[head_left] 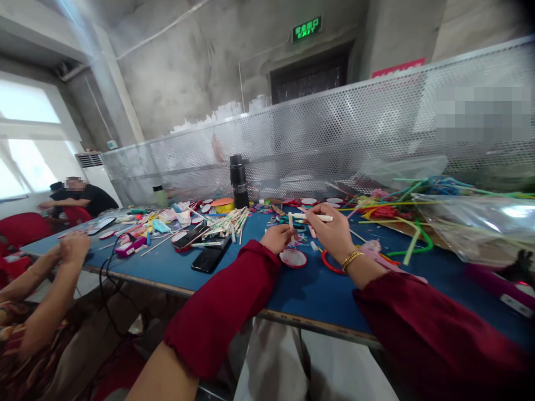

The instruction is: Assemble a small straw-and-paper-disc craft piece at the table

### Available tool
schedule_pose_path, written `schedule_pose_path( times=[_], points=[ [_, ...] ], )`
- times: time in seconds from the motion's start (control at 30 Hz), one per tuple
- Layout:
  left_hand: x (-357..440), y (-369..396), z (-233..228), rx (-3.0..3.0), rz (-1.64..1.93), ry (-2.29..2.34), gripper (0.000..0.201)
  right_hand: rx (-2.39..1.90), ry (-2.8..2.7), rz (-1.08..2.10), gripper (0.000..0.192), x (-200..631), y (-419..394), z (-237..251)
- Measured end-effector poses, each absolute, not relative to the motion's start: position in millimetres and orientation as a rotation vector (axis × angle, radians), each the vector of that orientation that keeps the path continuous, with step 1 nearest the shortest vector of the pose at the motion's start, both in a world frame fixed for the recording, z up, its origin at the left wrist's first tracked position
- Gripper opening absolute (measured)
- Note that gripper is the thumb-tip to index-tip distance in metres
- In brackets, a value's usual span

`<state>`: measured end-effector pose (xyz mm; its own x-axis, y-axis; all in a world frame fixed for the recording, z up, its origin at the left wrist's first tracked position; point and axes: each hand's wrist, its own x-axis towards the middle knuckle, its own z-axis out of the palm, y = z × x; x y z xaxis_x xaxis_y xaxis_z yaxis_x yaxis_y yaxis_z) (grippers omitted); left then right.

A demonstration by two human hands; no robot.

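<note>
My left hand [276, 239] is closed over the blue table, its fingertips pinching a short pale stick [291, 221] that stands upright. A slim white pen-like tool [325, 218] is gripped by my right hand [334, 229], which wears a gold bracelet at the wrist. The tool lies roughly level, and its thin end meets or passes the pale stick near the top; I cannot tell if they touch. Just below my left fingertips lies a round white disc with a red rim [293, 258]. A red-orange loop [330, 263] rests beside my right wrist.
Left of my hands lie a black phone [210, 257], a pile of thin sticks [229, 225] and a purple device [131, 247]. A black thermos [238, 181] stands behind. Coloured strips [412, 192] and clear plastic bags [468, 223] cover the right side. A co-worker's hands [75, 248] are at left.
</note>
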<state>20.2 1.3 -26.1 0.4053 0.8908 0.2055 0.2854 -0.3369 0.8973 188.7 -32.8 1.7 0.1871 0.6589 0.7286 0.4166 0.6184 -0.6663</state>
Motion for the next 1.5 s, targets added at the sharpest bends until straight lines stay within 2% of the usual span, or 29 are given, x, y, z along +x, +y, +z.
schedule_pose_path(
  times=[0.57,1.5],
  points=[
    [20,7,-34,1.844,0.908,1.004,0.032,-0.940,-1.412,0.325,0.018,187,-33,1],
    [20,1,-26,1.851,0.931,1.018,0.030,-0.963,-1.350,0.237,0.015,186,-37,5]
  ],
)
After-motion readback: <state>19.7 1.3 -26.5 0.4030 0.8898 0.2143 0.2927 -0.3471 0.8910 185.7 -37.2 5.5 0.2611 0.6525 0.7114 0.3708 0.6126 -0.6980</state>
